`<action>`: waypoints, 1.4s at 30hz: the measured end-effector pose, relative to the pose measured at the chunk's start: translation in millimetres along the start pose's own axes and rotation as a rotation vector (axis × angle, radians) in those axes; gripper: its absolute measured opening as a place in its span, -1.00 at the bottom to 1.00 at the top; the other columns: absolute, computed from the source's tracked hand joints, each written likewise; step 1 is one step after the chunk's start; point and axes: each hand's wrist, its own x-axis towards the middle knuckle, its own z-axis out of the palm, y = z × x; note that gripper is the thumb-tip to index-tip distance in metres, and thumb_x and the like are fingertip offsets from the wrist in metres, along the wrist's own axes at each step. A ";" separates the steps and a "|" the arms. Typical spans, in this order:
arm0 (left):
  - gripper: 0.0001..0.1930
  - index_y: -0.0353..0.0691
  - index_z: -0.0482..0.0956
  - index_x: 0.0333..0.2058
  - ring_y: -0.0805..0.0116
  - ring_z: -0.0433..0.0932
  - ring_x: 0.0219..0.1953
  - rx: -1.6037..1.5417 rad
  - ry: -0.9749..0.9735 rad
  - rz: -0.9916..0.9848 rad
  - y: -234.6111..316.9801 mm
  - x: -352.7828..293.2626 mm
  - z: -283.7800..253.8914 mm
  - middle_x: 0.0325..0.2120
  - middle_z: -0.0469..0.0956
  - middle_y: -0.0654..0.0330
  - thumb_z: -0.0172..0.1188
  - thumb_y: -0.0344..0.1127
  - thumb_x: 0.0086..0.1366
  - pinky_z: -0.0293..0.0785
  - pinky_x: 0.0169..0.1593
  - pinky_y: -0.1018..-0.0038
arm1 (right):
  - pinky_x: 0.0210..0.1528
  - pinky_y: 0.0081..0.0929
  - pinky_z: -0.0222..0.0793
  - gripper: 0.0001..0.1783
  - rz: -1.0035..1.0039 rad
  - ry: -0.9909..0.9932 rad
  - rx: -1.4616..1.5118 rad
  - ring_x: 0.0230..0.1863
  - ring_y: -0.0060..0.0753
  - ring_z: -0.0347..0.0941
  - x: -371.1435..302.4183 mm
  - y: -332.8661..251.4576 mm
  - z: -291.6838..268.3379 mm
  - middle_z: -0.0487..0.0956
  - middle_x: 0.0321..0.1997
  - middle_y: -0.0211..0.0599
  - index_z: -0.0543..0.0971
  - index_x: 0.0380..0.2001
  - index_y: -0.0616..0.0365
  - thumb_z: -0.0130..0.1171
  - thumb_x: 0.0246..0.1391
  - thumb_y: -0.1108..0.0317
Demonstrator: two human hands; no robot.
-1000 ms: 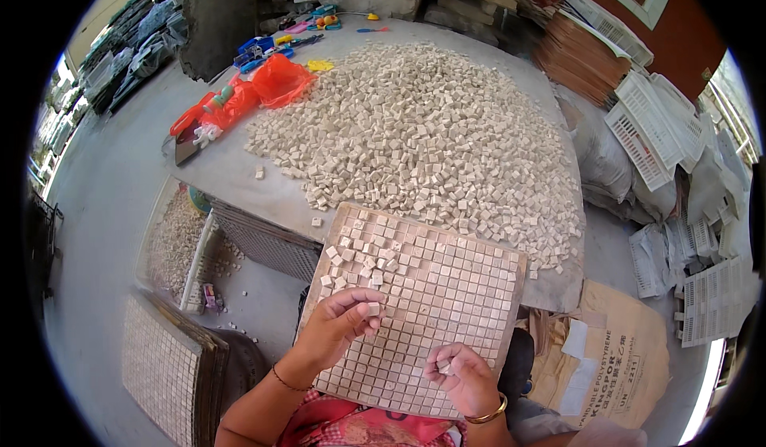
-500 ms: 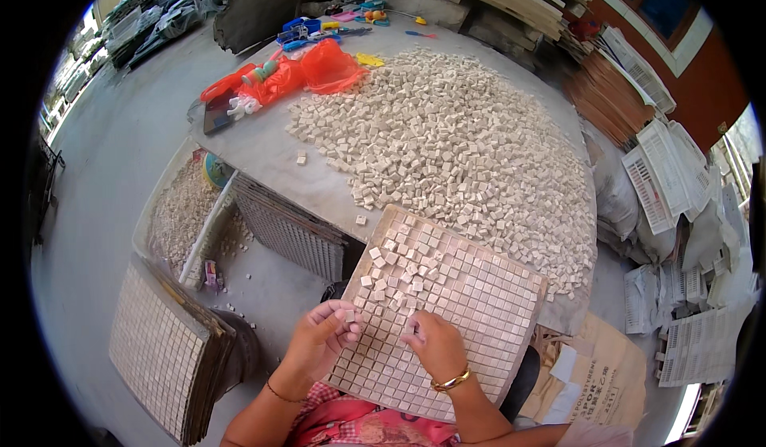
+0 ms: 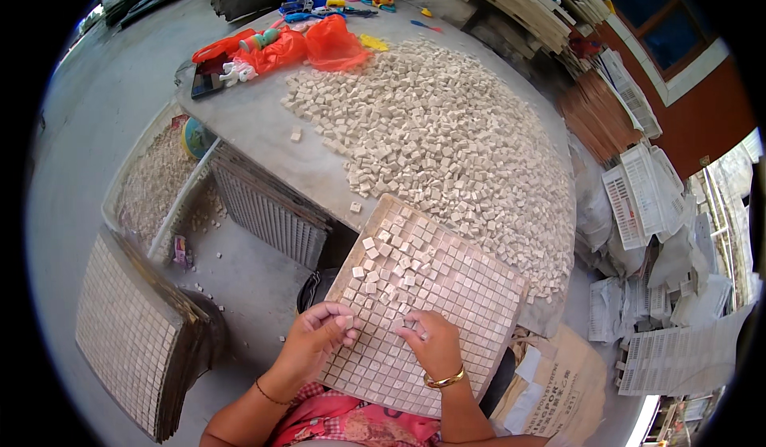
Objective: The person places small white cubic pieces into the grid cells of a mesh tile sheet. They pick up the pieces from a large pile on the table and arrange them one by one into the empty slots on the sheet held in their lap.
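Observation:
My left hand [image 3: 313,342] is at the left edge of a square grid tray [image 3: 520,281], its thumb and fingers closed on a small beige stone tile [image 3: 348,322]. Over the tray's lower middle, my right hand [image 3: 436,347] pinches a greyish small tile [image 3: 409,324] between thumb and forefinger. The tray lies tilted across my lap, its far edge against the table. Tiles sit in rows in many of its cells. Loose tiles [image 3: 388,266] are scattered on its upper left part, just beyond my hands.
A wide heap of tiles [image 3: 447,128] covers the grey table [image 3: 255,136], with red plastic bags [image 3: 335,44] and a phone [image 3: 207,80] behind. Stacked filled trays [image 3: 128,327] stand at left, near a tile bin [image 3: 144,176]. White crates [image 3: 638,191] are piled at right.
The whole view has shifted, so most things sit further left. My right hand's pinched tile shows more clearly. My left hand keeps its tile at the tray's left edge.

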 end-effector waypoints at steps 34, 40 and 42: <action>-0.79 -0.34 0.50 -0.23 0.42 0.51 -0.37 1.207 -0.098 0.460 -13.1 9.4 35.0 -0.42 0.51 0.18 0.22 -0.50 0.13 0.44 -0.25 0.57 | -0.46 -0.42 0.35 -0.77 0.015 0.162 0.001 -0.55 -0.28 0.40 11.0 17.4 -7.1 0.49 -0.53 -0.25 0.57 -0.36 0.17 0.32 -0.17 0.41; -0.76 -0.31 0.49 -0.25 0.12 0.45 -0.28 1.684 -0.293 0.870 -21.9 50.1 51.0 -0.36 0.44 0.10 0.13 -0.51 0.03 0.43 -0.22 0.34 | -0.50 -0.46 0.30 -0.73 0.037 0.347 0.059 -0.59 -0.39 0.35 22.5 41.1 -32.2 0.49 -0.55 -0.26 0.57 -0.35 0.20 0.34 -0.22 0.45; -0.75 -0.32 0.47 -0.25 0.14 0.43 -0.26 1.817 -0.368 0.816 -19.5 54.7 56.7 -0.34 0.41 0.10 0.10 -0.50 0.03 0.41 -0.19 0.35 | -0.47 -0.43 0.32 -0.74 0.062 0.273 0.011 -0.54 -0.32 0.39 31.7 42.0 -40.8 0.51 -0.50 -0.23 0.57 -0.34 0.18 0.32 -0.20 0.43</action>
